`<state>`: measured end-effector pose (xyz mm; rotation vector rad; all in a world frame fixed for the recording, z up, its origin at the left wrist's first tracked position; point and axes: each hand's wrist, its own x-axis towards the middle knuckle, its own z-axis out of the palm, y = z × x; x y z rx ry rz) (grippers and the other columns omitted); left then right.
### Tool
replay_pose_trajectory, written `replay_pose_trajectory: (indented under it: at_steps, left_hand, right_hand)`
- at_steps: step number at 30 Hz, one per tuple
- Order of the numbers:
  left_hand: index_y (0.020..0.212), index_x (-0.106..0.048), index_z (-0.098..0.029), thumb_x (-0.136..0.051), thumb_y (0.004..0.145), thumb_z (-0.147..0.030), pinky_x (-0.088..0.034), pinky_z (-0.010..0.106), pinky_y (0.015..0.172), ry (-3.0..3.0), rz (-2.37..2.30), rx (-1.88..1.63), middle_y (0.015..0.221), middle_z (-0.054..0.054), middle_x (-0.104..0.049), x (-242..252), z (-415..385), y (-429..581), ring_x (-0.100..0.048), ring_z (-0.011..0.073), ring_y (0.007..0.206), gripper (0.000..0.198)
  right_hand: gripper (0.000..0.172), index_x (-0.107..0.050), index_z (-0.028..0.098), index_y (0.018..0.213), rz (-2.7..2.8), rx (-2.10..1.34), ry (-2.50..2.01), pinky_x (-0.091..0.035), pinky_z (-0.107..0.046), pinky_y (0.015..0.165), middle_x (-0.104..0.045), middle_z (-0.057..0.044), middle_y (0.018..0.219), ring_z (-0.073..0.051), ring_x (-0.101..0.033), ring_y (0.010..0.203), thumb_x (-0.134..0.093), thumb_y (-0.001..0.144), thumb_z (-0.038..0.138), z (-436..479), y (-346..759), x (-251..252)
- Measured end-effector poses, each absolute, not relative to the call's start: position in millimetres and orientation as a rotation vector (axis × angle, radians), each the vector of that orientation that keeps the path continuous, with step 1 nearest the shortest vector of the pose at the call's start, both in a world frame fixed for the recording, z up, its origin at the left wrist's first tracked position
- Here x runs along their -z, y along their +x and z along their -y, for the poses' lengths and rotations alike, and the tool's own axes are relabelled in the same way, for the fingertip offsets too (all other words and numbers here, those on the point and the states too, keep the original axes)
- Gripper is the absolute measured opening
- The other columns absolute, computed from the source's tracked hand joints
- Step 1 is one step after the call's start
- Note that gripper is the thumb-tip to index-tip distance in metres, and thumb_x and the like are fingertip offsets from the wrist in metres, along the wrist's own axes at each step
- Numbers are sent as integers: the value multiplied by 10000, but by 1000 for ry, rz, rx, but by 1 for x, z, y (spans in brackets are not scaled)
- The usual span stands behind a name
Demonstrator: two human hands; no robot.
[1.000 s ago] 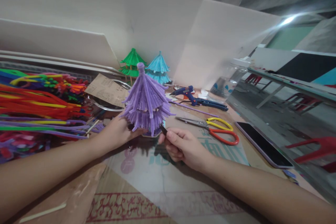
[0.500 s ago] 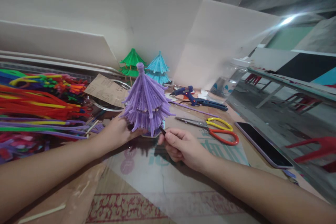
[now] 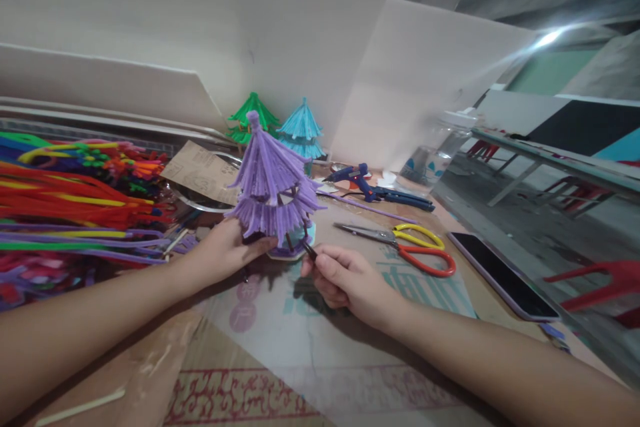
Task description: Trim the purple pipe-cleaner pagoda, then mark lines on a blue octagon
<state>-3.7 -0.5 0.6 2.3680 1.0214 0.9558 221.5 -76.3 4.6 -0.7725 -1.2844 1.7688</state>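
Note:
A purple pipe-cleaner pagoda [image 3: 273, 183] with two fringed roofs stands on a small round base, tilted to the left. My left hand [image 3: 227, 253] cups its lower left side, fingers wrapped under the bottom roof. My right hand [image 3: 345, 277] is closed in a pinch on a thin dark stick [image 3: 310, 251] whose tip reaches the pagoda's base on the right.
Heaps of coloured pipe cleaners [image 3: 75, 203] lie at left. Behind stand a green pagoda [image 3: 250, 117] and a blue pagoda [image 3: 301, 127]. A blue glue gun [image 3: 367, 187], yellow-and-red scissors [image 3: 410, 247], a phone [image 3: 503, 273] and a plastic jar [image 3: 440, 147] lie to the right on the cardboard mat [image 3: 300, 353].
The purple pagoda has tipped to the left and lifted slightly, showing its base and posts. My right hand has stayed at the base with the stick.

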Motion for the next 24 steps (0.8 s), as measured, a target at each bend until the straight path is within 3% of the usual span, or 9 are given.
replay_pose_trajectory:
  at_steps: [10,17,24]
  left_hand:
    - [920,-645,-206,-498,876,-708,-576,394,837,2366,-1013,-963,847,43,-714,1,-1,-4,-687,263,863,524]
    - [878,-631,-211,-456,871,-753,-569,438,909,2432,-1001,-971,940,76,-731,-5,2,-2,-690,289,932,569]
    - [1023,-655,-181,-439,876,-755,-554,453,926,2415,-1036,-960,1001,106,-717,0,0,-4,-673,301,946,631]
  right_hand:
    - [581,-576,168,816,1298,-1657,-849,-96,-202,385,-297,137,479,-38,-166,397,-748,707,712,73,220,-3]
    - [569,-553,178,772,1285,-1665,-863,-95,-195,382,-311,136,469,-33,-163,391,-757,701,705,73,220,-4]
    - [560,-568,171,788,1244,-1676,-802,-98,-201,390,-340,116,509,-36,-178,409,-733,733,703,74,222,-5]
